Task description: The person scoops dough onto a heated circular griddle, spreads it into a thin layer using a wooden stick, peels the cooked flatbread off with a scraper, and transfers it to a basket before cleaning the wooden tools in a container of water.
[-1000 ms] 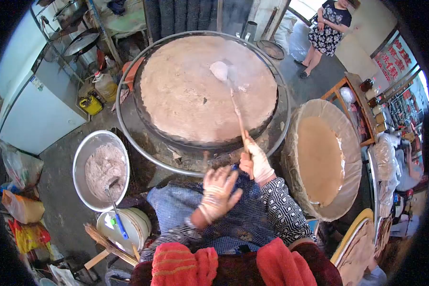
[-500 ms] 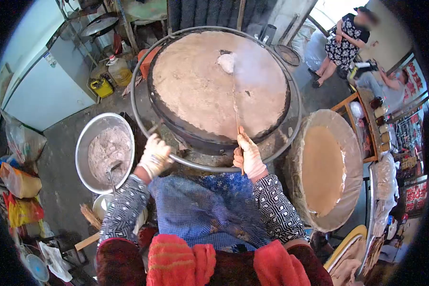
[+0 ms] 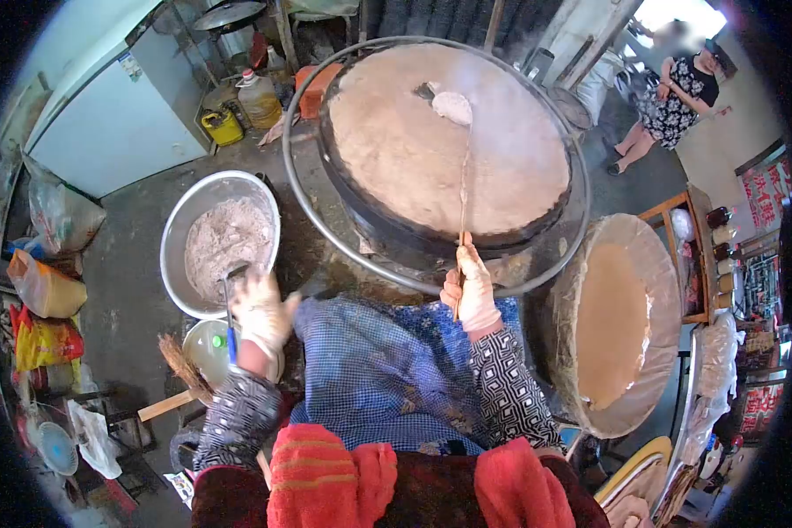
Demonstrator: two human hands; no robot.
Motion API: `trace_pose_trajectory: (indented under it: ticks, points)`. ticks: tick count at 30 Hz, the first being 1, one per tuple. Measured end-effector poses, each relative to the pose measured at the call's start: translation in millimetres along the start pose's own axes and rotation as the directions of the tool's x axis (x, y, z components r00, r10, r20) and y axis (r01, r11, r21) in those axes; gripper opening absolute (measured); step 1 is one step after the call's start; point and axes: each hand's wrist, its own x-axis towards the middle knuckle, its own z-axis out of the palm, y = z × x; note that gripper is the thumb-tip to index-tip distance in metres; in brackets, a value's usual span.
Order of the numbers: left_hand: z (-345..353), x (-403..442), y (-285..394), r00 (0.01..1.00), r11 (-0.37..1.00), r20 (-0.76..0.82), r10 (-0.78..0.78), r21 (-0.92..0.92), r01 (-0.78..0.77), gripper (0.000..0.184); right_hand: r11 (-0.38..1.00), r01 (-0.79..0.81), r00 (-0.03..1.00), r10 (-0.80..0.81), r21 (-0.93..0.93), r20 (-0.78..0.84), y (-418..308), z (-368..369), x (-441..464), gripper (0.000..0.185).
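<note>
My right hand [image 3: 473, 289], in a thin glove, grips a long wooden stick [image 3: 464, 189] that reaches over a large round griddle [image 3: 370, 194]. At the stick's far end sits a pale lump of batter or dough [image 3: 453, 107]. A thin beige layer [image 3: 431, 167] covers most of the griddle, with a small dark gap beside the lump. My left hand [image 3: 264, 317], also gloved and smeared by motion, has its thumb apart, just right of a blue-handled ladle [image 3: 231, 312]. The ladle's head rests in a metal basin [image 3: 174, 242] of pinkish-grey mash [image 3: 224, 233].
A metal ring [image 3: 295, 189] surrounds the griddle. To the right stands a plastic-lined tub [image 3: 664, 264] of beige batter [image 3: 607, 317]. A brush [image 3: 185, 363] and a pan [image 3: 209, 356] lie below the basin. Oil jugs [image 3: 260, 101] stand at the back left. A person [image 3: 673, 101] sits at the back right.
My left hand has left the ring and moved down-left to the ladle. The ring's bracket has swung clockwise. My right hand still holds the stick. The view has shifted.
</note>
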Motion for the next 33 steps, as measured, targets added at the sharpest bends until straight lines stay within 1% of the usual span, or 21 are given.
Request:
trace_pose_trajectory:
  ticks: [1, 2, 3, 5, 7, 9, 11, 13, 14, 15, 16, 17, 18, 19, 21, 25, 27, 29, 31, 32, 33]
  points:
    - [-5.9, 1.7, -25.4, 0.944, 0.980, 0.264, -0.197, 0.057, 0.189, 0.087, 1.000, -0.002, 1.000, 0.002, 0.005, 0.008, 0.4, 0.1, 1.7, 0.037]
    - [20.2, 0.8, -66.2, 0.877, 0.966, 0.406, -0.257, 0.138, 0.219, 0.100, 0.999, -0.028, 0.999, 0.028, -0.016, 0.018, -0.3, 0.4, 3.5, 0.037]
    - [15.4, 0.1, -81.7, 0.737, 0.940, 0.598, -0.315, 0.090, 0.329, 0.101, 0.998, -0.052, 0.998, 0.053, -0.038, 0.026, -1.5, 1.8, 4.7, 0.038]
    - [129.6, -22.6, -177.5, 0.773, 0.985, 0.613, -0.162, 0.149, 0.088, 0.088, 0.997, -0.056, 0.998, 0.057, -0.054, 0.021, -1.3, 4.1, -0.6, 0.038]
    - [81.3, -34.1, -155.1, 0.753, 0.986, 0.640, -0.152, 0.047, 0.160, 0.085, 0.988, -0.059, 0.998, 0.062, -0.141, 0.024, 0.9, 4.9, -7.0, 0.035]
    - [61.3, -41.7, -136.9, 0.764, 0.954, 0.574, -0.295, 0.221, 0.202, 0.080, 0.988, -0.052, 0.997, 0.060, -0.148, 0.053, 4.2, 1.8, -12.9, 0.035]
    - [104.5, -62.4, -176.1, 0.828, 0.969, 0.503, -0.247, 0.140, 0.204, 0.082, 0.986, -0.117, 0.986, 0.130, -0.122, 0.101, 5.4, -2.1, -16.9, 0.036]
    - [116.4, -83.3, -194.3, 0.926, 0.964, 0.343, -0.158, -0.151, 0.220, 0.081, 0.991, -0.125, 0.980, 0.130, -0.041, 0.148, 2.7, -12.0, -21.7, 0.036]
    - [105.3, -103.0, -187.2, 0.999, 0.980, 0.009, -0.038, -0.195, 0.039, 0.078, 0.991, -0.132, 0.978, 0.128, 0.012, 0.166, -1.0, -18.3, -24.6, 0.037]
    - [93.2, -108.1, -180.4, 1.000, 0.982, 0.009, -0.028, -0.186, 0.030, 0.078, 0.988, -0.139, 0.975, 0.124, 0.067, 0.187, -2.1, -21.4, -27.0, 0.037]
    - [84.8, -109.7, -177.5, 0.991, 0.972, -0.128, -0.025, -0.235, -0.006, 0.075, 0.998, -0.067, 0.984, 0.063, 0.018, 0.168, 0.5, -19.2, -31.4, 0.042]
    - [41.6, -109.9, -141.3, 0.980, 0.842, -0.006, -0.197, -0.513, 0.166, 0.070, 0.997, -0.069, 0.984, 0.063, 0.031, 0.168, 8.1, -16.1, -37.3, 0.042]
    - [-1.6, -110.1, -105.1, 0.925, 0.610, 0.116, -0.361, -0.721, 0.329, 0.066, 0.999, 0.026, 0.996, -0.028, 0.023, 0.087, 19.0, -11.5, -44.5, 0.044]
    - [-24.6, -101.3, -83.5, 0.928, 0.619, 0.113, -0.355, -0.715, 0.324, 0.066, 0.992, 0.123, 0.992, -0.123, 0.007, 0.009, 28.3, -7.2, -51.4, 0.046]
    - [-48.1, -82.4, -53.6, 0.933, 0.294, 0.188, -0.306, -0.914, 0.281, 0.062, 0.978, 0.187, 0.982, -0.184, 0.089, -0.036, 41.7, -4.5, -62.8, 0.045]
    - [-82.2, -18.9, 41.3, 0.965, -0.060, 0.254, -0.060, -0.966, 0.251, 0.062, 0.980, 0.161, 0.986, -0.154, 0.113, -0.070, 51.3, -5.6, -92.5, 0.044]
    - [-76.9, 16.3, 87.5, 0.965, -0.085, 0.240, 0.102, -0.965, 0.249, 0.061, 0.985, 0.116, 0.993, -0.112, 0.124, -0.037, 53.8, -11.9, -101.2, 0.045]
    - [-63.6, 49.9, 130.2, 0.959, 0.080, 0.146, 0.241, -0.988, 0.130, 0.062, 0.982, 0.105, 0.994, -0.098, 0.155, -0.054, 54.6, -18.8, -105.2, 0.048]
    - [-54.8, 73.8, 174.2, 0.951, 0.220, 0.150, 0.270, -0.971, 0.091, 0.063, 0.980, 0.083, 0.996, -0.084, 0.179, 0.000, 55.1, -24.1, -108.6, 0.039]
    - [-33.5, 88.2, 187.5, 0.942, 0.232, 0.155, 0.299, -0.969, 0.086, 0.064, 0.975, 0.109, 0.993, -0.117, 0.194, 0.030, 56.6, -27.2, -109.7, 0.050]
    - [-14.9, 99.1, 199.7, 0.932, 0.245, 0.160, 0.324, -0.966, 0.081, 0.066, 0.976, 0.065, 0.997, -0.074, 0.208, 0.038, 54.8, -26.7, -110.1, 0.048]
